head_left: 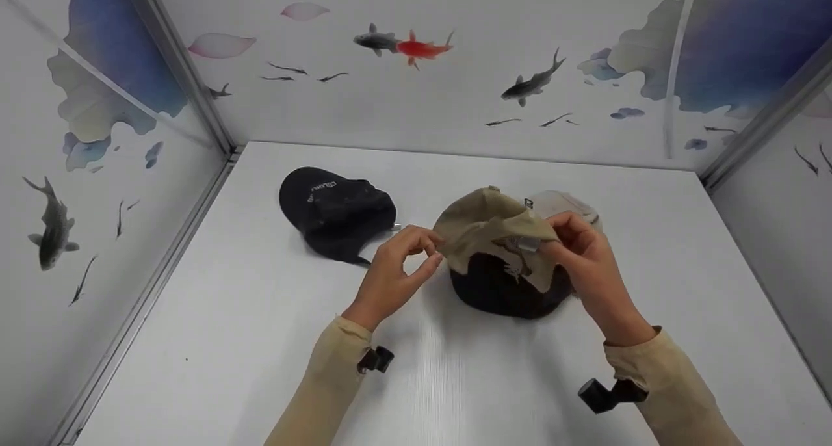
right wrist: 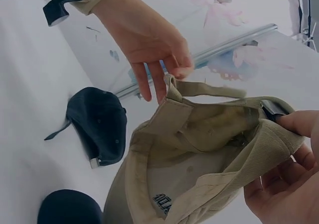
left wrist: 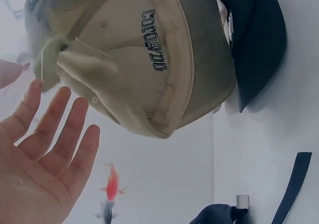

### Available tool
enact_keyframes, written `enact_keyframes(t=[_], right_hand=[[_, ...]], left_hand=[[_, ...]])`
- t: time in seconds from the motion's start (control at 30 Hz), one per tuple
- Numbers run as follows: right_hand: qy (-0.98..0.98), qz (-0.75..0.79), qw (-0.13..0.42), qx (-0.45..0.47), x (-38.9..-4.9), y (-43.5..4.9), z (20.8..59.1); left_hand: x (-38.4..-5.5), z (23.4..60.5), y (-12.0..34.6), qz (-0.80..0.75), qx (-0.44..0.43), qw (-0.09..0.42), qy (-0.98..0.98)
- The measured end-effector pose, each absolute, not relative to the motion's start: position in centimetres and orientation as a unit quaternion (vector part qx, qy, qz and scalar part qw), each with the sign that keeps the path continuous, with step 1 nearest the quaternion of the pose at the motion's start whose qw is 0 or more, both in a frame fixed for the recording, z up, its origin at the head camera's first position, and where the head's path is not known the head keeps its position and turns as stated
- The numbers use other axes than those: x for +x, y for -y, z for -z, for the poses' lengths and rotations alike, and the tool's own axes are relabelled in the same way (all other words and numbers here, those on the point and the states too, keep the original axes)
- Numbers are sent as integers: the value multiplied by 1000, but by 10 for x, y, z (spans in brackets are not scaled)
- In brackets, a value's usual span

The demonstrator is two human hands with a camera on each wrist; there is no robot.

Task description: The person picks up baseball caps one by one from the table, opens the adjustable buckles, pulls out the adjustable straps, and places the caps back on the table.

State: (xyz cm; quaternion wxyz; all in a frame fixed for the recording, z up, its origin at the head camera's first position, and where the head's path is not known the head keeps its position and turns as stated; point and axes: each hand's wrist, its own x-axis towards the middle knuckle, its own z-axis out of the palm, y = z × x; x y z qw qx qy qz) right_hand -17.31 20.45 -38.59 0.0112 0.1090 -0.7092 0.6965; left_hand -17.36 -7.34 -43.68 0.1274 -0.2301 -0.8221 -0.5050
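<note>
A khaki baseball cap (head_left: 487,215) is held with its inside showing in both wrist views, where dark stitched lettering (left wrist: 153,40) is visible. My right hand (head_left: 595,277) pinches its back edge beside a metal buckle (head_left: 528,243). Close to the loose strap (right wrist: 212,90) on the other side is my left hand (head_left: 393,277), its fingers extended and fingertips at the fabric; thumb and forefinger look apart. A dark brim (head_left: 513,296) shows below the khaki crown; whether it belongs to that cap I cannot tell.
A black cap (head_left: 348,209) with white lettering lies to the left on the white table (head_left: 260,342). Behind the khaki cap sits a pale cap (head_left: 562,204), partly hidden. White panels (head_left: 416,101) printed with fish enclose the table at the back and sides.
</note>
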Motion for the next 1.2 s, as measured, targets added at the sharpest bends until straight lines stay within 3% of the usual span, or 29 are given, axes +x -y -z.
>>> enact_keyframes(t=[0.47,0.73,0.93,1.2], right_hand=[[633,-762,71,115,-196,-263,339],[618,-756,211,45,-214,-309,332],[699,-637,326,-2,-221,-335,339],[776,-465,424,-42,-229,-369,357]], left_hand=[[-171,443,82,495,-230,114,830],[-173,448,83,488,-228,101,836],[-174,448,82,483,-229,91,840],[-174,449,83,479,-229,85,843]])
